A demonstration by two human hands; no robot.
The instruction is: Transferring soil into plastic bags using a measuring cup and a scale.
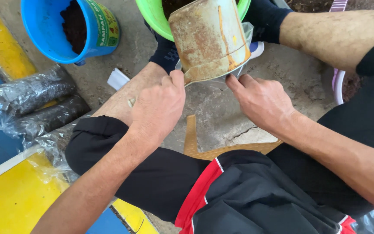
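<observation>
A rusty metal can [208, 39] stands wrapped in a clear plastic bag [247, 37] in front of me, between my feet. My left hand [159, 104] pinches the bag's edge at the can's lower left rim. My right hand [260, 99] grips the plastic at the can's lower right edge. Behind the can sits a green bucket [150, 15] with dark soil in it.
A blue bucket [53, 30] of dark soil stands at the upper left. Two soil-filled clear plastic bags [31, 99] lie on the left by a yellow and blue painted curb [9, 190]. A wooden stool [195, 147] is under me on cracked concrete.
</observation>
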